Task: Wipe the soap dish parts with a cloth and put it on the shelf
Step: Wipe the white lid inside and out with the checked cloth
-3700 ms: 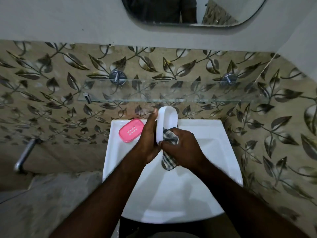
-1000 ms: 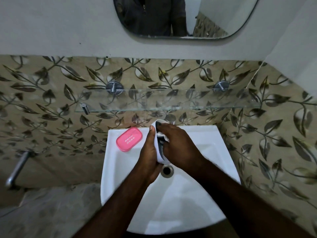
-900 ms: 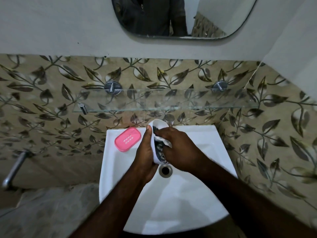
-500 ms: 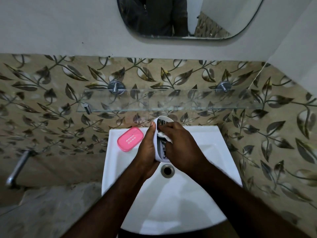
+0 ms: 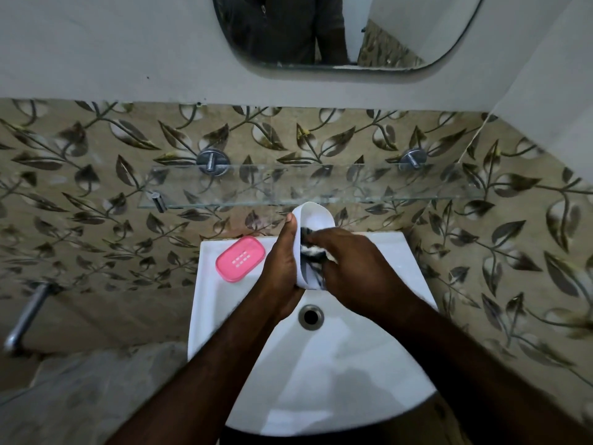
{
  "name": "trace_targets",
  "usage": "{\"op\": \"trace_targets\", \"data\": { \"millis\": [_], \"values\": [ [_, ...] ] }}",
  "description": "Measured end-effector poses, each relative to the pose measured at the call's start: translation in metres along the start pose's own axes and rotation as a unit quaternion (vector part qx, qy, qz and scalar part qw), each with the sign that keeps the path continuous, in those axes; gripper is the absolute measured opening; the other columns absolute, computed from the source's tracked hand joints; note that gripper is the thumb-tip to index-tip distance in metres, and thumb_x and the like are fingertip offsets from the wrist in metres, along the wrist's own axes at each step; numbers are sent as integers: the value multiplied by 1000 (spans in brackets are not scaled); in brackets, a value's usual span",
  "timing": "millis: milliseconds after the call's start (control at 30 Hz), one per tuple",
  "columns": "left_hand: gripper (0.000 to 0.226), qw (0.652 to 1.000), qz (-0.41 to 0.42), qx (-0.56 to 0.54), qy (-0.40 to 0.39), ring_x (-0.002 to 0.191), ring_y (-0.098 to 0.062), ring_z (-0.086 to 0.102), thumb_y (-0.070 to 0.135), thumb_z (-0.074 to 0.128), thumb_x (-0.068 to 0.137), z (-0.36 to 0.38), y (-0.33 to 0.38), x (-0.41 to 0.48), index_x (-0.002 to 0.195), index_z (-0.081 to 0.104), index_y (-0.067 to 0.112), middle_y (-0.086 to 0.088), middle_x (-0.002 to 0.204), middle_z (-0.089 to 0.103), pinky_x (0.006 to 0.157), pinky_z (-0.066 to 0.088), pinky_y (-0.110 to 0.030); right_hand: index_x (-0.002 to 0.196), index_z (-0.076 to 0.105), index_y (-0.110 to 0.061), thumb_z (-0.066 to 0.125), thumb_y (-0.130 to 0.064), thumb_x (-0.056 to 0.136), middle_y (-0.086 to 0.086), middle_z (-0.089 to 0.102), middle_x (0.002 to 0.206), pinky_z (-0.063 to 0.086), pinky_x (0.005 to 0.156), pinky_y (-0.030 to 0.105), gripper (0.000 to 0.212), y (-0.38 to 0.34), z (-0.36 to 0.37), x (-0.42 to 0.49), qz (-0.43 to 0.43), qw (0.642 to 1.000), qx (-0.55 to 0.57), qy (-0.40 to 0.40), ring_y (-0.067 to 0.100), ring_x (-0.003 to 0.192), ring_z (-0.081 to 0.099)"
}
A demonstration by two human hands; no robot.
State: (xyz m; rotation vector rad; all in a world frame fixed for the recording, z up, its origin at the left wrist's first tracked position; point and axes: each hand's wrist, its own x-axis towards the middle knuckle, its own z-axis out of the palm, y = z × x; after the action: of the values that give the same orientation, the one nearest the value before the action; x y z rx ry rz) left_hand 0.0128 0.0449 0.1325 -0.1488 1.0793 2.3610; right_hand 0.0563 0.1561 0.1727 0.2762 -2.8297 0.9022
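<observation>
My left hand point(image 5: 280, 268) grips the white soap dish base point(image 5: 316, 216) on its edge, upright over the sink, hollow side facing right. My right hand point(image 5: 356, 268) presses a checked cloth point(image 5: 309, 252) into that hollow, fingers curled round the cloth. The pink perforated soap dish insert point(image 5: 240, 258) lies flat on the sink's back left corner, apart from both hands. Above, the glass shelf point(image 5: 369, 187) runs along the tiled wall with nothing on it.
The white sink point(image 5: 321, 364) has its drain point(image 5: 310, 316) just below my hands. Two metal brackets point(image 5: 211, 160) hold the shelf. A mirror point(image 5: 337, 33) hangs above. A metal pipe point(image 5: 24, 319) sticks out at the far left.
The cloth went from the base's lower outside into its hollow. My right hand has slid down from the top end, baring the upper part of the hollow. The pink insert has not moved.
</observation>
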Motion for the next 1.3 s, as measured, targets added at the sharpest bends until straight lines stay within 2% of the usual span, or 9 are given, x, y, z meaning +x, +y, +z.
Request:
{"op": "trace_targets", "data": {
  "millis": [133,267,367,500,700,800,1000,1200,1300],
  "values": [
    [61,999,13,36,39,91,-23,73,58,40,94,-10,0,0,135,52,14,-9,100,76,74,57,-36,101,75,-17,55,-8,76,-5,70,96,49,76,21,33,2,0,-22,-23,995,73,-65,5,87,62],
    [62,999,26,-12,16,98,-30,70,58,39,94,-3,10,-4,128,56,9,-21,112,70,81,58,-40,106,76,-17,59,9,78,-21,68,100,49,80,11,42,-9,12,-16,20,980,187,65,-5,90,64],
    [52,1000,17,-22,-6,89,-21,73,53,34,99,5,9,-5,114,61,11,-10,98,76,71,59,-32,112,73,-9,53,12,72,-1,72,111,40,95,6,50,-14,11,1,-20,983,113,144,4,104,61],
    [47,1000,-3,-20,-13,105,-14,67,50,30,101,4,-8,-7,119,62,21,0,112,72,89,49,-37,109,71,-8,52,6,71,10,72,107,36,87,3,45,-3,4,18,-27,981,7,194,12,98,58],
    [54,1000,-1,-4,5,76,-15,74,57,30,97,-5,0,-4,112,62,16,-3,87,76,67,59,-32,118,68,-19,59,-10,80,1,73,112,48,85,30,41,-9,1,1,-17,999,-20,21,22,100,66],
    [53,999,26,39,16,79,-18,74,56,31,97,-7,3,-3,109,69,20,-4,88,77,71,58,-36,97,69,-20,59,-11,76,0,74,87,54,70,36,25,-14,-1,-1,7,999,-35,-7,24,77,67],
    [53,995,40,82,42,101,-25,69,49,42,97,-1,5,-10,131,55,11,-10,108,72,86,54,-40,74,66,-20,59,-9,77,-3,68,64,42,45,15,13,-16,-19,8,84,982,38,-164,2,49,59],
    [45,996,58,69,-1,96,-24,71,46,41,96,1,4,-15,117,62,13,-11,101,75,83,57,-37,84,67,-1,54,5,84,14,70,77,55,61,28,15,-11,-20,6,196,914,304,-185,20,67,67],
    [49,997,69,24,-17,83,-24,73,45,37,99,2,12,-13,107,67,7,-16,90,75,74,60,-34,97,62,14,48,12,84,29,66,92,56,79,39,20,-19,-6,7,261,768,578,-91,34,82,66]
  ]
}}
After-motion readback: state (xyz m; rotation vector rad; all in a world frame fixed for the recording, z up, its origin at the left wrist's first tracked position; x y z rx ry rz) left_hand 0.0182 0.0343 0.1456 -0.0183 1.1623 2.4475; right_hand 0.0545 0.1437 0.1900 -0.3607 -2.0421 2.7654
